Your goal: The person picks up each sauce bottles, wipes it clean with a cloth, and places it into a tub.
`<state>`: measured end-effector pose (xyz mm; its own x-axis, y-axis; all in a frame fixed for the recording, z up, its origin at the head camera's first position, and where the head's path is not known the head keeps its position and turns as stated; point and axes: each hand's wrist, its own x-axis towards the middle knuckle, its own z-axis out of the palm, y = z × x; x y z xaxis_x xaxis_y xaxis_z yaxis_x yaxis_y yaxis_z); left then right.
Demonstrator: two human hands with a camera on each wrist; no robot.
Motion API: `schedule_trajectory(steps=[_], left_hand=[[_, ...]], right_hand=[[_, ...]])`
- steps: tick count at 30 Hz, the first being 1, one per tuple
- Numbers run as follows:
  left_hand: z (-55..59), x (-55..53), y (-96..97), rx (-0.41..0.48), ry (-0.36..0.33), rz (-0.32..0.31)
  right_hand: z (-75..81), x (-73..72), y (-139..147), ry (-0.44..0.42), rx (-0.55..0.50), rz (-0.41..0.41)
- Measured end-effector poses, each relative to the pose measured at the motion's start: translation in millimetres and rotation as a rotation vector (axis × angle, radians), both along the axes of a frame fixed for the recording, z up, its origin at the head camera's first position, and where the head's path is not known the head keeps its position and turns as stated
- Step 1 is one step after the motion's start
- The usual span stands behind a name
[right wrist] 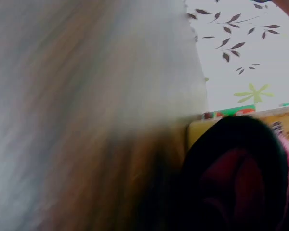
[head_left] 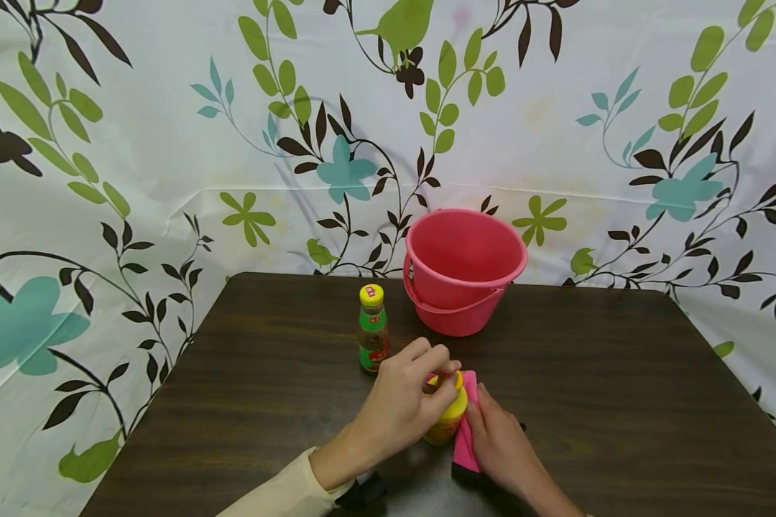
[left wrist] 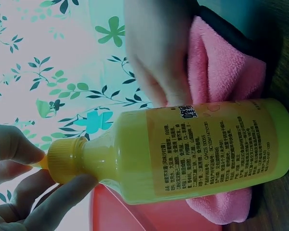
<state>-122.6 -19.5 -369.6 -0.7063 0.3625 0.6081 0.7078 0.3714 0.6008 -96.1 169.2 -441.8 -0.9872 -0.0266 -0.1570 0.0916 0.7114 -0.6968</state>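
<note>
A yellow sauce bottle (left wrist: 207, 149) with a printed label stands in front of me, partly hidden by my hands in the head view. My left hand (head_left: 401, 398) pinches its yellow cap (left wrist: 65, 159) from above, with thumb and fingers about the top. On the bottle's right side, my right hand (head_left: 507, 445) holds a folded pink cloth (head_left: 465, 445) with a dark edge against the bottle wall. In the right wrist view, the cloth's dark border (right wrist: 236, 130) lies in front of the yellow bottle. The right fingertips are hidden by cloth and bottle.
Just behind my left hand stands a glass bottle (head_left: 373, 337) with a yellow cap and green label. A pink bucket (head_left: 462, 316) sits farther back, its handle hanging down in front. The dark wooden table (head_left: 265, 373) ends at a flower-patterned curtain (head_left: 168, 158).
</note>
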Motion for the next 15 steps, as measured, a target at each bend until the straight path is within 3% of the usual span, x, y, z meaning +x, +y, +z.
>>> schedule_trajectory(steps=[7, 15], left_hand=[[0.0, -0.1, 0.4, -0.004, 0.010, 0.006], [-0.7, 0.5, 1.0, 0.010, 0.013, 0.002]], right_hand=[[11.9, -0.8, -3.3, -0.064, -0.309, -0.118], [26.5, 4.2, -11.7, -0.107, -0.560, -0.193]])
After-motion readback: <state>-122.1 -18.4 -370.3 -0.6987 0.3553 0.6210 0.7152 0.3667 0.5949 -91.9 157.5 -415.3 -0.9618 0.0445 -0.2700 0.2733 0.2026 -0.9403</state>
